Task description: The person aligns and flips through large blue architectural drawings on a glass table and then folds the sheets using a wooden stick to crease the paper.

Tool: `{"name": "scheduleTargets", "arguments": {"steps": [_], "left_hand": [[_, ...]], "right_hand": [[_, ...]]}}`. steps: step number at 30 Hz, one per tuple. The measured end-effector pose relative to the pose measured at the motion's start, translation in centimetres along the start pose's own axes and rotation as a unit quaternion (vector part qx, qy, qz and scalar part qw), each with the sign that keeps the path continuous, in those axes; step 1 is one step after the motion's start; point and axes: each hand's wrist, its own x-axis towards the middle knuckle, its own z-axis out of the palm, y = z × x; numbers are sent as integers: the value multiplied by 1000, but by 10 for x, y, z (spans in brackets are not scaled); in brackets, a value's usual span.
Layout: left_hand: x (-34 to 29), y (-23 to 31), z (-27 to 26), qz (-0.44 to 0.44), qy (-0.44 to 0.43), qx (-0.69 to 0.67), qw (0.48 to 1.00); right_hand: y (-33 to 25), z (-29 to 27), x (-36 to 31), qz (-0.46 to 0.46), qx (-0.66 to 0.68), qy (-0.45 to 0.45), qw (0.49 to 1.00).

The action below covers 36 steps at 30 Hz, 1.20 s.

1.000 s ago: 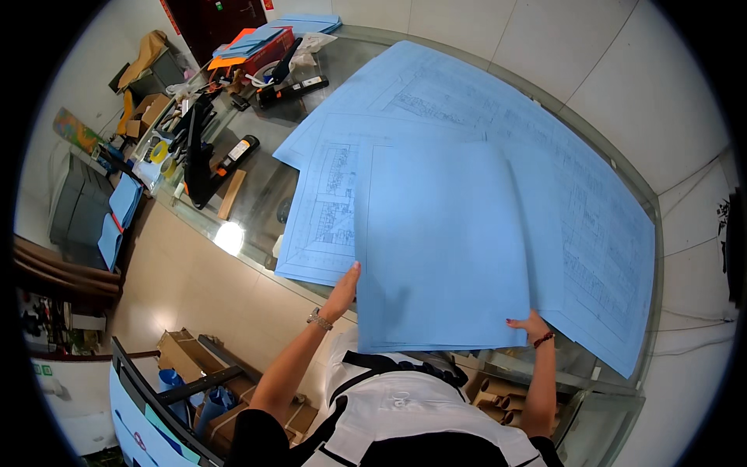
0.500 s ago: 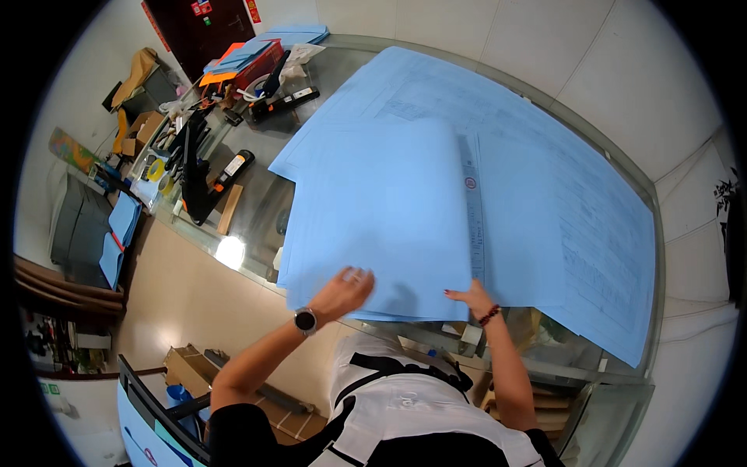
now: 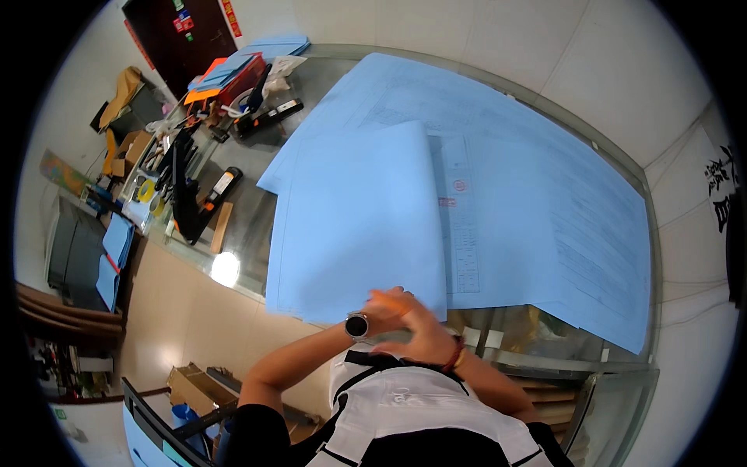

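Hands (image 3: 424,331) near blue sheets (image 3: 354,226) — papers (image 3: 226,73) atop box (image 3: 247,80)

A blue sheet (image 3: 513,249) bore a round red stamp (image 3: 460,185), a small red rectangular stamp (image 3: 447,201) and a column of print (image 3: 467,268) too fine to read. Large black characters (image 3: 720,171) stood on the right-hand wall (image 3: 685,194); a red strip (image 3: 232,19) beside the door (image 3: 159,50) and the white garment (image 3: 377,405) carried blurred lettering (image 3: 401,396).
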Motion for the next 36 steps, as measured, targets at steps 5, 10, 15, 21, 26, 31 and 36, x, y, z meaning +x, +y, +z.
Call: {"name": "scheduleTargets", "arguments": {"steps": [5, 10, 15, 21, 26, 31, 36], "left_hand": [[30, -26, 20, -52, -126, 295, 946], [37, -17, 21, -89, -163, 357, 916], [4, -31, 1, -92, -112, 307, 940], [-104, -74, -70, -351, 207, 404, 819], [-204, -94, -91, -542, 329, 300, 713], [-252, -103, -87, -511, 406, 363, 666], [-272, -105, -111, -538, 453, 28, 711]], "right_hand": [[-6, 37, 15, -43, -119, 112, 986], [11, 33, 3, 31, 7, 71, 997], [30, 34, -2, 81, -29, 17, 996], [109, 8, -23, 130, -221, 166, 952], [166, -20, -41, 341, -172, 231, 895], [200, -15, -42, 360, 76, 163, 915], [223, 0, -32, 309, 49, 208, 927]]}}
